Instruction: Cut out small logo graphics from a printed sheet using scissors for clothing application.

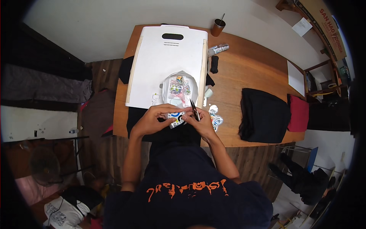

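In the head view, the left hand [154, 118] grips the edge of a small printed sheet [176, 120] between thumb and fingers, and the right hand [206, 123] closes around a dark pointed cutting tool [195, 110] while its fingertips meet the sheet's other side. The sheet is at the near edge of a white board [150, 63], over black cloth; whether the tool's blades are apart, I cannot tell. Room is tight straight ahead, where a round white-rimmed container [195, 89] of printed scraps sits just beyond the fingers, near the board's lower right corner. To the right, cut pieces [215, 120] lie close to the right hand, then a broad stretch of brown table [236, 72] opens up as far as a folded black cloth [264, 115] near the table's front edge. On the left, the table's edge runs close beside the board. Colourful printing covers the sheet and scraps; small dark marks line up under the board's slot, red lettering marks a cardboard box [321, 32], and orange lettering crosses the dark shirt [167, 168].
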### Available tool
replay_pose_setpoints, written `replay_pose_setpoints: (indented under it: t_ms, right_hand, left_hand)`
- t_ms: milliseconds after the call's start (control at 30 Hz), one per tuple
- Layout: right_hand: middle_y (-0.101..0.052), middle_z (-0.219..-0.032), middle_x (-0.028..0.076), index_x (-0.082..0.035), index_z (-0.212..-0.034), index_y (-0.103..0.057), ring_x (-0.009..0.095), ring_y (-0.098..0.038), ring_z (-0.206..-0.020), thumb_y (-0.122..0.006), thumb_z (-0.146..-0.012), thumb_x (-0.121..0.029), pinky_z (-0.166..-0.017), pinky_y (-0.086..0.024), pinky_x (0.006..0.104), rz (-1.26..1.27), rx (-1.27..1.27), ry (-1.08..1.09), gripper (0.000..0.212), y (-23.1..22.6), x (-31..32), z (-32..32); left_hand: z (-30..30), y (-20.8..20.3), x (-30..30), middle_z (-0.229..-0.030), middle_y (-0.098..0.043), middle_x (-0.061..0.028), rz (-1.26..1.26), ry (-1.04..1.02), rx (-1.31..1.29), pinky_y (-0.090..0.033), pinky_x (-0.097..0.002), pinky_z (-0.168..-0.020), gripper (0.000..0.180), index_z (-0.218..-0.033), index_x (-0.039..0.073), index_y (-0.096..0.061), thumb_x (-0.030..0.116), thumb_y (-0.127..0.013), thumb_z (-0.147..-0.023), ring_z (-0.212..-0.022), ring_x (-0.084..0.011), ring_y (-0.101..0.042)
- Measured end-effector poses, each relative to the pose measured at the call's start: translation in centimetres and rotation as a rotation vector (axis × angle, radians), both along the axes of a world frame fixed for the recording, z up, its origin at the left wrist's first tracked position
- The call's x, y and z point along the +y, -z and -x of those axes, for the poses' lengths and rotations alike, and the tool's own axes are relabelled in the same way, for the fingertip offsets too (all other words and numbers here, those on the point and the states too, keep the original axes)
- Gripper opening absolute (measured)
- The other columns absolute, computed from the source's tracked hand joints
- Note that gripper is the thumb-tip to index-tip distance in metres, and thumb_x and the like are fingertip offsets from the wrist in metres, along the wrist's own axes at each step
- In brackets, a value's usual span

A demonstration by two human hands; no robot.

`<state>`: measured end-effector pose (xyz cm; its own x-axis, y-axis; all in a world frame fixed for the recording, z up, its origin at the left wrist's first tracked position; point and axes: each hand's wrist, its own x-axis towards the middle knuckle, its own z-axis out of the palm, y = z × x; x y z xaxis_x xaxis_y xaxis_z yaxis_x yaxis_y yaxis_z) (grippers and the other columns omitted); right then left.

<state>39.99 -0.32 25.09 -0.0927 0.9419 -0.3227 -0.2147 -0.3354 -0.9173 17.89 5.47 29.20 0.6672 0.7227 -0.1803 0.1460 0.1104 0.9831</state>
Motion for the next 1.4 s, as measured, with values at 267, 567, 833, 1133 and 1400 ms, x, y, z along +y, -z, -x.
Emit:
replay_pose_setpoints:
  t_ms: [267, 567, 833, 1133, 1400]
  right_hand:
    - [-0.066, -0.083, -0.005, -0.004, -0.098, -0.069, 0.000, -0.055, -0.077, -0.078, -0.087, -0.009, -0.068, -0.037, 0.0168, -0.043, -0.047, -0.011, 0.015, 0.6, -0.3, 0.1]
    - [-0.065, -0.086, -0.001, -0.003, -0.096, -0.066, 0.004, -0.058, -0.078, -0.078, -0.088, -0.013, -0.070, -0.046, 0.0194, -0.097, -0.141, 0.169, 0.017, 1.7, 0.1, 0.6]
    - [-0.053, -0.071, -0.009, -0.005, -0.090, -0.066, -0.001, -0.037, -0.061, -0.079, -0.087, -0.013, -0.055, -0.028, 0.0180, -0.132, -0.161, 0.185, 0.015, 0.1, 0.4, 1.5]
    - [-0.066, -0.082, -0.006, -0.003, -0.097, -0.069, -0.003, -0.044, -0.065, -0.076, -0.089, -0.012, -0.056, -0.027, 0.0161, -0.113, -0.149, 0.131, 0.014, 0.0, 0.0, 1.2]
    - [-0.069, -0.093, 0.001, 0.001, -0.107, -0.069, 0.004, -0.060, -0.084, -0.074, -0.091, -0.012, -0.075, -0.048, 0.0200, -0.094, -0.053, 0.122, 0.022, -0.1, 0.3, 0.7]
  left_hand:
    - [-0.2, 0.4, -0.7, -0.121, -0.063, -0.0071, -0.066, -0.089, -0.057, -0.052, -0.0211, -0.077, 0.038, -0.128, 0.002, -0.066, -0.006, -0.065, -0.090, -0.094, -0.0081, -0.062]
    - [-1.9, 3.8, -3.4, -0.110, -0.064, -0.0087, -0.121, -0.339, -0.144, -0.050, -0.0211, -0.084, 0.033, -0.124, -0.002, -0.067, -0.005, -0.068, -0.091, -0.095, -0.0105, -0.062]
    - [-2.8, 3.9, -3.4, -0.101, -0.065, -0.0076, -0.170, -0.489, -0.180, -0.053, -0.0191, -0.069, 0.026, -0.116, -0.003, -0.072, -0.007, -0.068, -0.090, -0.088, -0.0090, -0.065]
    - [-2.2, 2.1, -3.2, -0.104, -0.065, -0.0084, -0.072, -0.382, -0.157, -0.055, -0.0203, -0.075, 0.034, -0.124, -0.001, -0.067, -0.007, -0.068, -0.091, -0.092, -0.0099, -0.064]
    - [-2.5, 2.2, -2.9, -0.112, -0.064, -0.0095, -0.103, -0.451, -0.248, -0.056, -0.0219, -0.080, 0.037, -0.129, -0.005, -0.062, -0.008, -0.065, -0.092, -0.098, -0.0120, -0.063]
